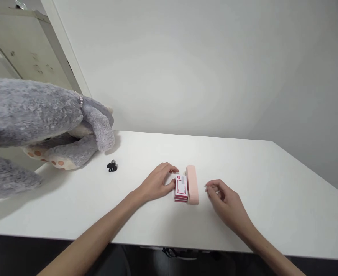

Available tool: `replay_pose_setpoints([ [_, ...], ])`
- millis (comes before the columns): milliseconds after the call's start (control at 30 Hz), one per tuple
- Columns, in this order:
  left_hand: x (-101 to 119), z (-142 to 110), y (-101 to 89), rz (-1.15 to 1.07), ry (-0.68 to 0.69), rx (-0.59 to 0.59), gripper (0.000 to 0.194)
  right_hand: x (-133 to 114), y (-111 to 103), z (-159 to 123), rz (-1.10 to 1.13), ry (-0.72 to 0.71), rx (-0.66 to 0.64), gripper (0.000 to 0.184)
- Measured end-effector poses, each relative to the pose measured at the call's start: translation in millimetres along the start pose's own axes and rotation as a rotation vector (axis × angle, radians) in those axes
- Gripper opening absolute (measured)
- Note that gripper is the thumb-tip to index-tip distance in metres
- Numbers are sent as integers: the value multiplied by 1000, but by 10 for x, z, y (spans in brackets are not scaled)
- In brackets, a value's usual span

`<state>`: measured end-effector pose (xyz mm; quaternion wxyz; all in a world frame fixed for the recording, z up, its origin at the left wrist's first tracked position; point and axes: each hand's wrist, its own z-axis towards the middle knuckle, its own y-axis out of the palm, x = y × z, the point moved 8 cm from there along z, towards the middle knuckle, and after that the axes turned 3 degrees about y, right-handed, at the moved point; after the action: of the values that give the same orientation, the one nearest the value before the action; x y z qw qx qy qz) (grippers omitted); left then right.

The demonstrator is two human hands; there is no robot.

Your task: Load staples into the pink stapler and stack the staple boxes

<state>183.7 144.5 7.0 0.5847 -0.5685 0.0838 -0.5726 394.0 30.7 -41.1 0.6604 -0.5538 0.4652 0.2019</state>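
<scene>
My left hand rests on the white table, its thumb and fingers apart. Its thumb tip meets the left side of a small stack of white-and-red boxes; a greyish, shiny patch lies on the top one. Right beside the stack stands a long pale pink object with rounded ends, whose exact kind I cannot make out. To the right of it and apart from it, my right hand is pinched closed, thumb against forefinger. Something tiny and whitish shows at those fingertips, too small to name.
A small black-and-silver item, perhaps a clip, lies left on the table. A large grey plush toy sits over the table's left end. Behind runs a plain wall. The table's front edge is close to my forearms.
</scene>
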Motion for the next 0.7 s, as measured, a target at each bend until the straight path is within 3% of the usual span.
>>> replay_pose_setpoints([
  [500, -34, -64, -59, -18, -28, 49, 38, -13, 7, -10, 6, -16, 15, 21],
  [700, -118, -143, -223, 237, -2, 147, 34, -1, 7, -9, 20, -35, 20, 24],
])
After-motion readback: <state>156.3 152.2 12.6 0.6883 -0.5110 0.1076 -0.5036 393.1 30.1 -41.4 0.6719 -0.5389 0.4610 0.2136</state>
